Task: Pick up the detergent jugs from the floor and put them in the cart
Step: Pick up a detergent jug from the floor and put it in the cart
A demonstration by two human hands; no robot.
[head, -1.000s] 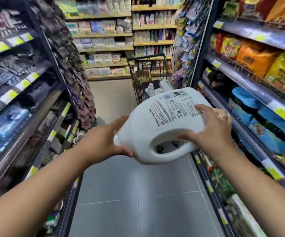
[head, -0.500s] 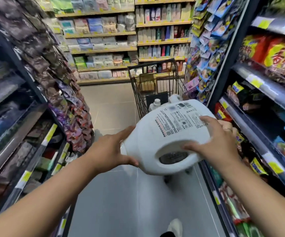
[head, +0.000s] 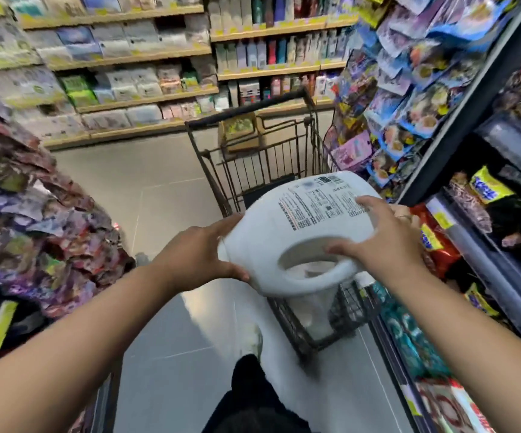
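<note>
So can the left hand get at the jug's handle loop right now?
Probably yes: the left hand grips the white jug at its neck end, and the handle loop beside it looks unobstructed apart from the right hand's thumb.

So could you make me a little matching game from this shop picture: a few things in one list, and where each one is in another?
Things:
1. white jug
2. cart
3. left hand
4. right hand

Places:
A. at the jug's neck end
B. on the jug's label and handle side
C. in the aisle ahead, by the right-hand shelves
D. held in the air over the cart's near end

Pairs: 1-D, 2-C, 3-A, 4-B
</note>
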